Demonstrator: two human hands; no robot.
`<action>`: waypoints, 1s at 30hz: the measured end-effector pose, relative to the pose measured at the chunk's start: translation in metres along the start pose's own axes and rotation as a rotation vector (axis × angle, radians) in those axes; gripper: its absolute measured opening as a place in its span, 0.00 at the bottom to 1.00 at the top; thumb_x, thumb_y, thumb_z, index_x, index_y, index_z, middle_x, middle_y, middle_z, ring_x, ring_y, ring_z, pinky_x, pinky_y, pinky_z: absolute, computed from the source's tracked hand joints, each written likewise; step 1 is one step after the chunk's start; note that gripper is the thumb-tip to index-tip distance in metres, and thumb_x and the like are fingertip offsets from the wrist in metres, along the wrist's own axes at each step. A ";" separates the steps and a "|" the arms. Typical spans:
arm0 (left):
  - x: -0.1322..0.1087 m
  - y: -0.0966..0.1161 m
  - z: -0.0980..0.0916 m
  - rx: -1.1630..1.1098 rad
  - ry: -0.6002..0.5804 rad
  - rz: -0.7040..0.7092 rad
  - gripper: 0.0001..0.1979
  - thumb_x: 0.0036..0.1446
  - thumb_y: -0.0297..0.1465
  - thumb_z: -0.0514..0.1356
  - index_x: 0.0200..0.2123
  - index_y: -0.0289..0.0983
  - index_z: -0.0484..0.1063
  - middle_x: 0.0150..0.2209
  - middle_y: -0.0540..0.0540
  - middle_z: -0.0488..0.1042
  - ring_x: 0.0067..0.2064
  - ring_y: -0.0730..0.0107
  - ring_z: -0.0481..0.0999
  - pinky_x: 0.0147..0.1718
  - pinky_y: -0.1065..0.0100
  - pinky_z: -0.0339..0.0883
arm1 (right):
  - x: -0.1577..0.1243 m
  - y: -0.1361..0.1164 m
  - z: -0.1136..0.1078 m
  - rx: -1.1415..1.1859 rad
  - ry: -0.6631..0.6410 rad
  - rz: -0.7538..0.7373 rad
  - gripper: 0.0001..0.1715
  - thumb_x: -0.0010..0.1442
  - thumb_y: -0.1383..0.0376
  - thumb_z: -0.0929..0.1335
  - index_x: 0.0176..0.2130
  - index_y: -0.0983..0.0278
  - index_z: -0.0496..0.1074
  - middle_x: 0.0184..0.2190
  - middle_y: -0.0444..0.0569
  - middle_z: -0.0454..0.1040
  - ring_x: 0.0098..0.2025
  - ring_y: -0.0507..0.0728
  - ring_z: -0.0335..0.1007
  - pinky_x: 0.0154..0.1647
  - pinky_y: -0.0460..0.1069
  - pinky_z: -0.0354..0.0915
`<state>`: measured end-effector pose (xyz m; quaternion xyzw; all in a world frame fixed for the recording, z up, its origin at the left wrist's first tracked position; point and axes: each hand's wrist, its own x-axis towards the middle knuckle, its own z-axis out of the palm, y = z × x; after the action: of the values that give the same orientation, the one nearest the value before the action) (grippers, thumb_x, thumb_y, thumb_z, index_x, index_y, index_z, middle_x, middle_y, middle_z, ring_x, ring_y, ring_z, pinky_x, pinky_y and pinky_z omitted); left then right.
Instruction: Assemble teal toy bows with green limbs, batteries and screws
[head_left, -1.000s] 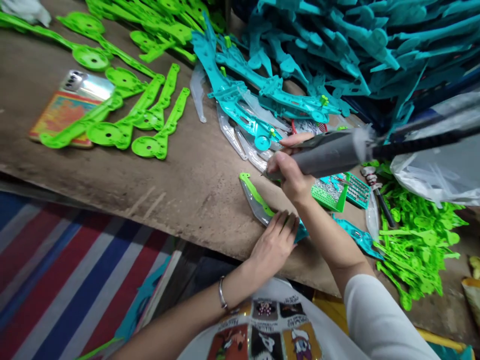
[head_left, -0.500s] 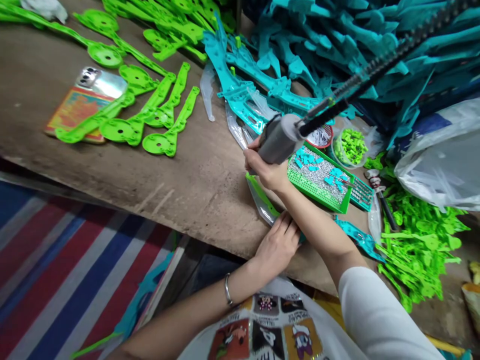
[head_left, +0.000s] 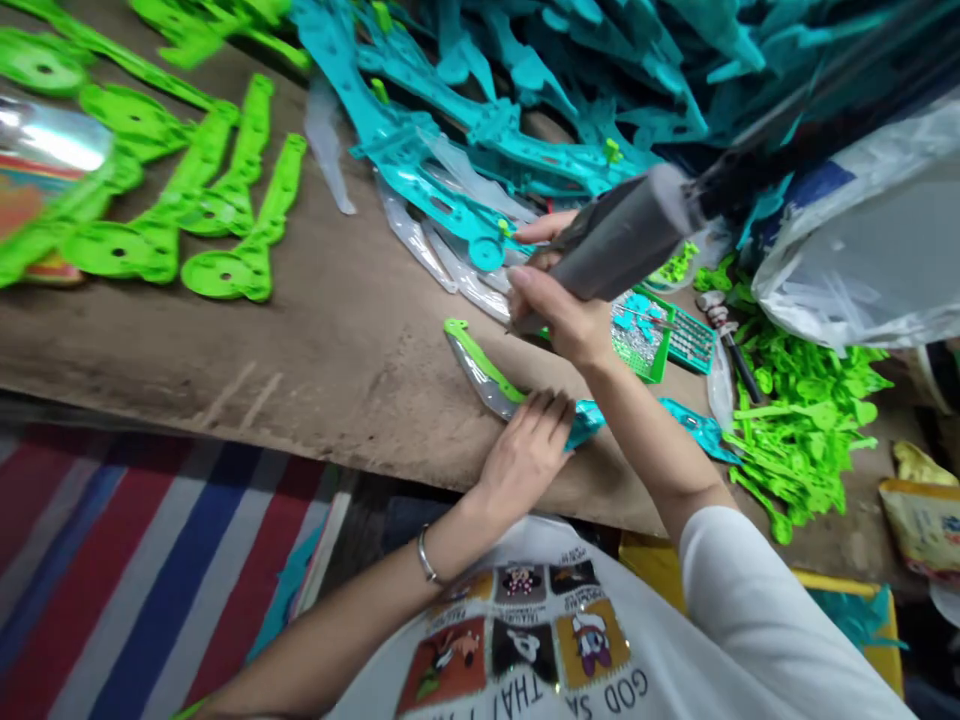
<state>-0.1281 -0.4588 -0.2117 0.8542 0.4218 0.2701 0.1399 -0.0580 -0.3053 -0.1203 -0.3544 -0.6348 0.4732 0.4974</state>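
My right hand (head_left: pixel 564 318) grips a grey powered screwdriver (head_left: pixel 615 240), tilted, its tip pointing down toward the table near a toy part. My left hand (head_left: pixel 525 455) lies flat, fingers together, pressing down a toy blade piece (head_left: pixel 484 372) made of clear plastic with a green strip and a teal end, near the table's front edge. The tool's dark cable runs up to the upper right, blurred.
A green tray of small screws (head_left: pixel 643 342) sits just right of my right hand. Teal parts (head_left: pixel 480 150) are heaped at the back, green parts lie at left (head_left: pixel 225 270) and right (head_left: pixel 802 420). A plastic bag (head_left: pixel 847 260) hangs at right. A striped mat (head_left: pixel 135 580) lies below the table edge.
The view swung left and down. My right hand tipped the screwdriver from upright to slanted, its tip low over the blade piece. The left hand stayed on the piece.
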 end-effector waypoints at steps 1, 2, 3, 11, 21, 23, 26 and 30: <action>0.001 -0.002 -0.002 -0.014 -0.003 0.007 0.28 0.65 0.32 0.62 0.65 0.28 0.65 0.64 0.32 0.71 0.66 0.48 0.69 0.69 0.47 0.62 | -0.010 -0.009 -0.015 -0.019 0.039 0.014 0.22 0.60 0.47 0.74 0.44 0.58 0.70 0.22 0.38 0.69 0.24 0.51 0.69 0.29 0.50 0.70; 0.001 -0.004 -0.004 -0.022 -0.009 0.015 0.28 0.65 0.32 0.62 0.65 0.28 0.65 0.64 0.32 0.71 0.66 0.48 0.69 0.69 0.47 0.62 | -0.020 -0.016 -0.030 -0.041 0.076 0.035 0.22 0.59 0.47 0.75 0.43 0.58 0.70 0.22 0.38 0.69 0.24 0.52 0.69 0.29 0.50 0.70; 0.001 -0.006 -0.006 -0.021 -0.017 0.023 0.28 0.65 0.32 0.62 0.65 0.28 0.65 0.64 0.32 0.70 0.66 0.48 0.69 0.69 0.47 0.62 | -0.031 -0.023 -0.045 -0.065 0.112 0.057 0.23 0.57 0.48 0.76 0.43 0.58 0.70 0.23 0.38 0.69 0.24 0.52 0.69 0.29 0.50 0.70; -0.014 -0.037 -0.034 0.017 -0.061 0.058 0.32 0.65 0.31 0.60 0.70 0.34 0.60 0.67 0.33 0.68 0.69 0.46 0.66 0.69 0.43 0.60 | -0.098 -0.024 -0.131 -0.176 0.396 0.152 0.26 0.52 0.51 0.79 0.43 0.58 0.70 0.22 0.37 0.71 0.23 0.51 0.70 0.28 0.49 0.70; -0.033 -0.081 -0.077 0.087 -0.044 -0.025 0.34 0.66 0.41 0.59 0.72 0.49 0.57 0.69 0.45 0.66 0.70 0.43 0.64 0.69 0.34 0.54 | -0.095 -0.017 -0.150 -0.245 0.299 0.168 0.28 0.49 0.50 0.80 0.42 0.61 0.72 0.29 0.40 0.73 0.31 0.51 0.70 0.36 0.50 0.72; -0.027 -0.076 -0.080 0.100 -0.034 -0.060 0.33 0.65 0.43 0.59 0.72 0.49 0.58 0.70 0.45 0.64 0.72 0.41 0.61 0.70 0.33 0.50 | -0.094 -0.018 -0.151 -0.257 0.254 0.179 0.27 0.48 0.52 0.80 0.42 0.61 0.72 0.30 0.41 0.75 0.33 0.52 0.72 0.39 0.50 0.73; -0.008 -0.056 -0.069 0.077 -0.033 -0.013 0.32 0.64 0.43 0.60 0.70 0.43 0.62 0.70 0.40 0.65 0.71 0.39 0.62 0.70 0.34 0.51 | -0.099 -0.028 -0.162 -0.256 0.188 0.199 0.34 0.42 0.57 0.83 0.46 0.60 0.72 0.34 0.42 0.78 0.37 0.54 0.76 0.42 0.50 0.75; 0.026 -0.015 -0.032 -0.003 -0.037 0.207 0.28 0.65 0.36 0.62 0.66 0.37 0.65 0.66 0.36 0.70 0.65 0.44 0.72 0.66 0.41 0.64 | -0.136 -0.047 -0.195 -0.289 0.176 0.223 0.38 0.43 0.62 0.82 0.53 0.59 0.72 0.43 0.46 0.81 0.46 0.55 0.79 0.50 0.51 0.76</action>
<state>-0.1433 -0.4291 -0.1835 0.8978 0.3284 0.2677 0.1205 0.1662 -0.3961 -0.1046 -0.5302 -0.6069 0.3968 0.4394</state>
